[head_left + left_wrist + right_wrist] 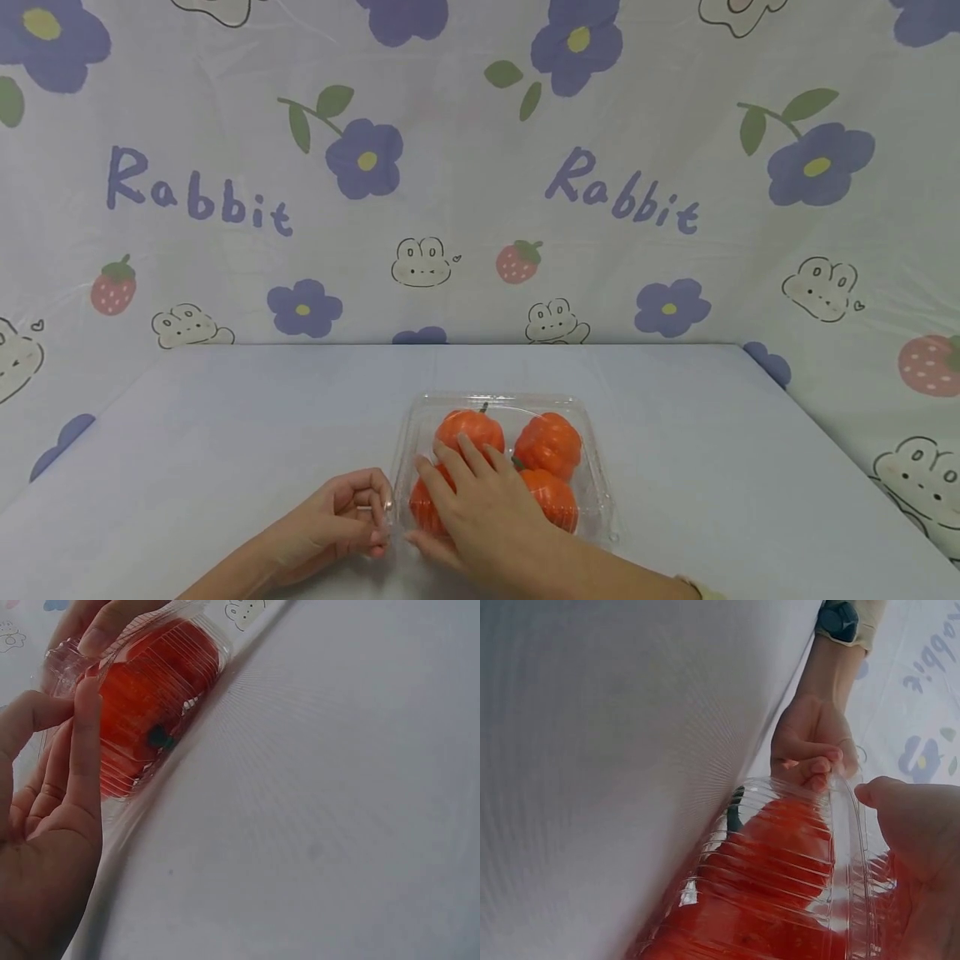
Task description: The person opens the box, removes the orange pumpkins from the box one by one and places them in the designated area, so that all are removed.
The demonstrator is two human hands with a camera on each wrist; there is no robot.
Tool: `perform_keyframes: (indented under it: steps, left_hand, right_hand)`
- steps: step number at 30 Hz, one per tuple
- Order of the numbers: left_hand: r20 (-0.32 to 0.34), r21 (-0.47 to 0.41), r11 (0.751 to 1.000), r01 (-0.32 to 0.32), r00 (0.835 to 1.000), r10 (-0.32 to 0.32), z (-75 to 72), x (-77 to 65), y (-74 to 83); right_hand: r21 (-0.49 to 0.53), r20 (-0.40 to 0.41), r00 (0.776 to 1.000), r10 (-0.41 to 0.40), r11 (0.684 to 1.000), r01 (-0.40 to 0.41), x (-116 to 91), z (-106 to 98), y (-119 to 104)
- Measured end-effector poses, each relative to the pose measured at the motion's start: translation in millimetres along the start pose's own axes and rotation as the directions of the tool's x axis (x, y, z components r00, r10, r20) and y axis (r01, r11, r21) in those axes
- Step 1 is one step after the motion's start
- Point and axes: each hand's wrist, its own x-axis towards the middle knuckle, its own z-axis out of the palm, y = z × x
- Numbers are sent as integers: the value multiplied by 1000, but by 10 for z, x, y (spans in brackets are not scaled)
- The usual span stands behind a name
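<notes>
My left hand (333,525) pinches the clear box (597,477) at its 8 o'clock edge, right hand (483,504) lies spread on top; off-centre pressing could buckle it.

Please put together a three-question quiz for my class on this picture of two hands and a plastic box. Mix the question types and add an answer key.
1. Count: How many pumpkins show inside the box in the head view?
2. True or false: The right hand lies over the top of the box.
3. Multiple choice: In the head view, at which part of the box are the fingers of the left hand?
A) The far edge
B) The right edge
C) The left edge

Key: 1. Four. 2. True. 3. C.
</notes>
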Motion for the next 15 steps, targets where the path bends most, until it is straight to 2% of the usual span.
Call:
perform_keyframes:
  steps: [15]
  left_hand:
    - [-14,-39,997,59,998,-59,-46,5,-22]
  right_hand:
    - [10,-64,998,-17,1000,18,-17,2,24]
